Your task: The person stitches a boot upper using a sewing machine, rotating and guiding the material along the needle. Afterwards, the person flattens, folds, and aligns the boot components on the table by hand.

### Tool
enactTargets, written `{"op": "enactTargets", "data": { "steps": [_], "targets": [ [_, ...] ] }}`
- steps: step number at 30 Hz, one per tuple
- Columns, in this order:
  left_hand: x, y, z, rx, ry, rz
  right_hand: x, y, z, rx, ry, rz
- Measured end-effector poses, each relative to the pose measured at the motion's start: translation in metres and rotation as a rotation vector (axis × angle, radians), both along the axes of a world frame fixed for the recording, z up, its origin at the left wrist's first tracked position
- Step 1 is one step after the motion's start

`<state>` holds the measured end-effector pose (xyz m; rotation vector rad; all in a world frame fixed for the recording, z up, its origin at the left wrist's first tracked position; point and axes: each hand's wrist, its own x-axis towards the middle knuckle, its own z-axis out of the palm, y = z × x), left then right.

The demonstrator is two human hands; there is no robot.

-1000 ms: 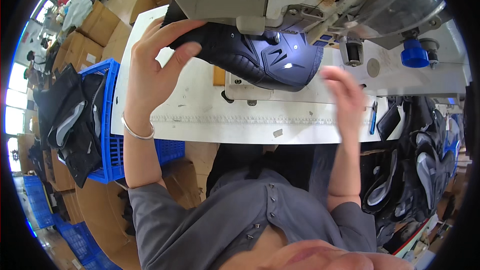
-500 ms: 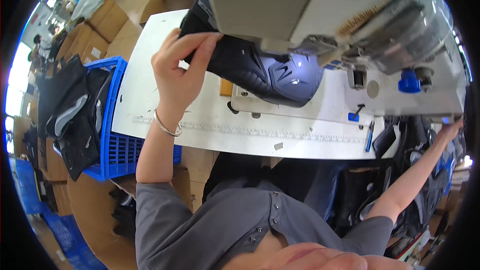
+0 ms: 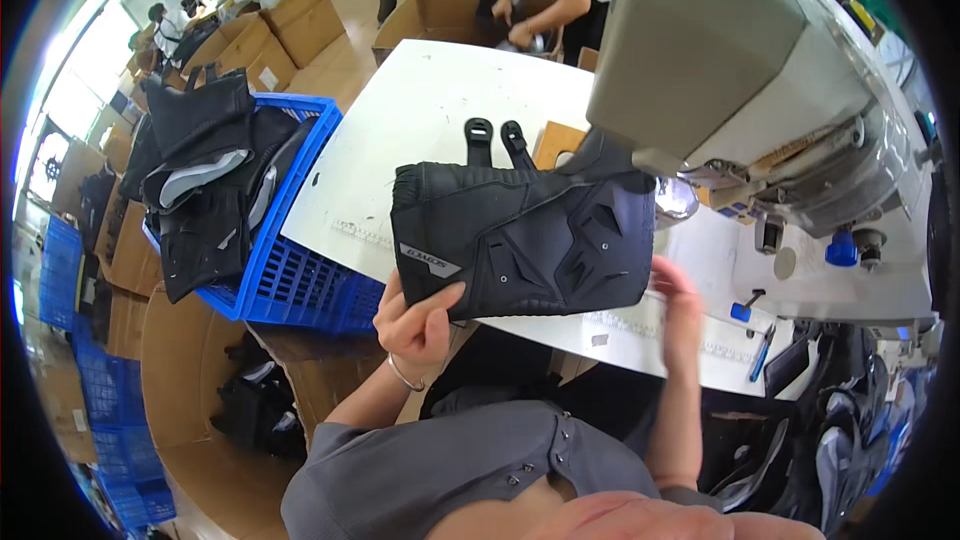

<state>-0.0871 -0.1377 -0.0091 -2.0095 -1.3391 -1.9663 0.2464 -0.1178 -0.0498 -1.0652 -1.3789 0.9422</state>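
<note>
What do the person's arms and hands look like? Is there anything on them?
Both forearms are bare, with no gloves on either hand. The left hand has a thin silver bangle at its wrist. The right hand wears nothing. Grey sleeves cover the upper arms.

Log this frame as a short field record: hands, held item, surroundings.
left hand: grips the lower left edge of the black padded boot upper, thumb on its face
right hand: flat against the upper's right edge
held item: black padded boot upper, held up over the front edge of the white table, two strap loops at its top
machine: grey sewing machine on the table, to the right
left of table: blue plastic crate piled with black parts
background: cardboard boxes; another person's hands in one box
</note>
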Motion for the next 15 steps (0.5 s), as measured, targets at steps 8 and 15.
{"op": "enactTargets", "data": {
  "steps": [8, 15],
  "targets": [
    [-0.025, -0.018, -0.011, 0.036, 0.27, 0.005, -0.087, -0.005, 0.024, -0.219, 0.423, 0.09],
    [-0.038, -0.025, -0.022, 0.032, 0.491, 0.06, -0.074, -0.009, 0.023, -0.129, 0.227, 0.059]
  ]
}}
